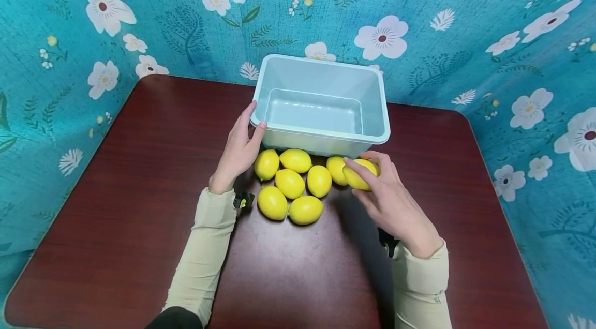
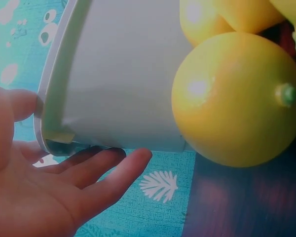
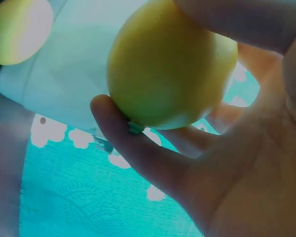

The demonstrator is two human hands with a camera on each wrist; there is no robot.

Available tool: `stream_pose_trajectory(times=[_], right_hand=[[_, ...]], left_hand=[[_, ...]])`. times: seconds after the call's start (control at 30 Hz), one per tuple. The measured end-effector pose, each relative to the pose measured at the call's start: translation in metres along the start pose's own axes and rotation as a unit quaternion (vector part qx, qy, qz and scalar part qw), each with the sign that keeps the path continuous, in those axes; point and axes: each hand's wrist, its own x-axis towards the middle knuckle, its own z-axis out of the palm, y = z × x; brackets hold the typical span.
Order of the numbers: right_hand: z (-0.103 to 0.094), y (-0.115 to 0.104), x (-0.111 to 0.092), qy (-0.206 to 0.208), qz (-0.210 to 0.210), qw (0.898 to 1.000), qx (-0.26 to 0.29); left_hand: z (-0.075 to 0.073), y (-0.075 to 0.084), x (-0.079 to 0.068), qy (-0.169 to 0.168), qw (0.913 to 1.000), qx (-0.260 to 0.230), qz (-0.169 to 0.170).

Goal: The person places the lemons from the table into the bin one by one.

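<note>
A pale blue plastic bin [image 1: 321, 137] stands on the table with its inner floor showing. My left hand [image 1: 239, 150] holds its near left corner, thumb on the rim and fingers along the outer side [image 2: 123, 118]. In my right hand [image 1: 396, 199] is a yellow lemon [image 1: 360, 175], pinched between thumb and fingers near the bin's front right corner. The right wrist view shows this lemon [image 3: 170, 69] large, with the fingers spread round it. Several more lemons [image 1: 289, 184] lie grouped before the bin; one lemon [image 1: 336, 169] is partly hidden behind the held one.
The dark red-brown table [image 1: 172, 163] has rounded corners. Blue flowered cloth [image 1: 298, 8] hangs behind the bin and along both sides. A small dark device [image 1: 243, 200] sits at the left wrist, another dark device [image 1: 387, 242] at the right.
</note>
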Motion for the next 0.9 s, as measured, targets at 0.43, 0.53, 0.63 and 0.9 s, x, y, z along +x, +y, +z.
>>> stream_pose_trajectory(times=[0.43, 0.53, 0.63, 0.9], right_hand=[[-0.022, -0.002, 0.009, 0.023, 0.012, 1.0, -0.003], [-0.026, -0.002, 0.012, 0.028, 0.009, 1.0, -0.009], [-0.029, -0.003, 0.014, 0.035, 0.005, 0.999, -0.015], [-0.039, -0.007, 0.022, 0.058, 0.005, 0.998, -0.021]], left_hand=[[0.001, 0.0, -0.001, 0.005, 1.0, 0.003, 0.002], [0.001, 0.0, -0.001, 0.005, 1.0, 0.008, 0.0], [0.001, 0.0, -0.001, 0.005, 0.9999, 0.009, -0.001], [0.0, 0.0, -0.001, 0.006, 0.9998, 0.02, -0.004]])
